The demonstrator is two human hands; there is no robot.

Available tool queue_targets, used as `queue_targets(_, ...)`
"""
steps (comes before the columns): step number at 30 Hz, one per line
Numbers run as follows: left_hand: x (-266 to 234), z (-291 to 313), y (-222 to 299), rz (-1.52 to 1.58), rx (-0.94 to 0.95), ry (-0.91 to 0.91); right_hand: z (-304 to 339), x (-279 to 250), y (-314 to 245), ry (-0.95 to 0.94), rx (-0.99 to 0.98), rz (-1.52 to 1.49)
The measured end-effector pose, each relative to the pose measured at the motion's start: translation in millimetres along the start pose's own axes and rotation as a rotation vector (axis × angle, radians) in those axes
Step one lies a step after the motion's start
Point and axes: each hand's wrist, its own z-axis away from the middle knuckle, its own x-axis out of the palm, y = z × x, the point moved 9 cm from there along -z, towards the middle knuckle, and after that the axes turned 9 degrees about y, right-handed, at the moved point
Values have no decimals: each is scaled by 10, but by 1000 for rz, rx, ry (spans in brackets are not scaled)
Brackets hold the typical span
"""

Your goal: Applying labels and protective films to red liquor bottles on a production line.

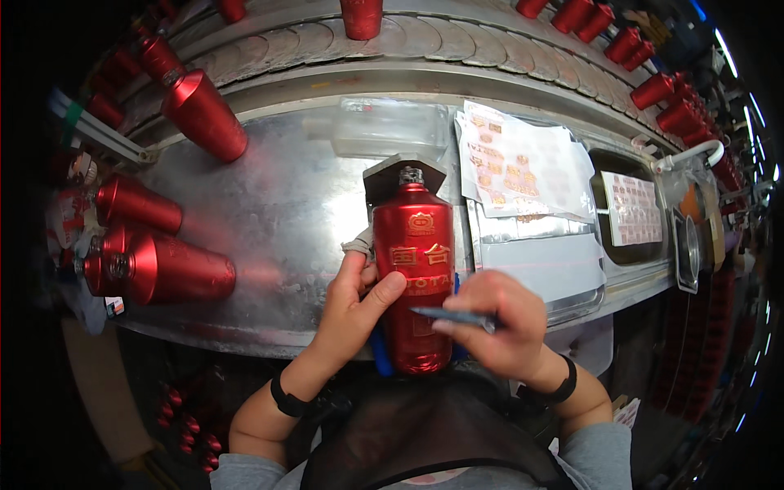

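A glossy red bottle (416,261) with gold lettering and an emblem lies in front of me, its bare threaded neck pointing away. Against its left side rests my left hand (357,296), thumb pressed on the front and fingers curled round the edge. A bit of greyish cloth (360,242) shows at those fingers. My right hand (500,320), blurred by motion, is closed on a slim dark-grey pointed tool (457,316), perhaps tweezers. The tool's tip is over the bottle's lower front. Behind the neck stands a dark angular holder (382,181); blue pieces (380,353) show beside the base.
White sheets with gold-red decals (523,163) lie right, beside a sunken basin (629,255) holding another decal sheet (634,208). Red bottles (184,269) lie at left; one (206,114) stands farther back. A clear glass bottle (392,129) lies behind. A slatted conveyor (441,41) carries bottles.
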Motion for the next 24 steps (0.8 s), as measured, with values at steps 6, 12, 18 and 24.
queue_targets(6,-100,118,194,-188,289,197,316,-275,1236,301,792,-261)
queue_targets(12,88,215,549,-986,720,127,397,-106,1119,192,923,-498)
queue_targets(18,336,142,705,-1182,770,95,466,189,943,-24,867,-454)
queue_targets(24,554,147,784,-1405,790,21,504,174,999,-15,822,-437)
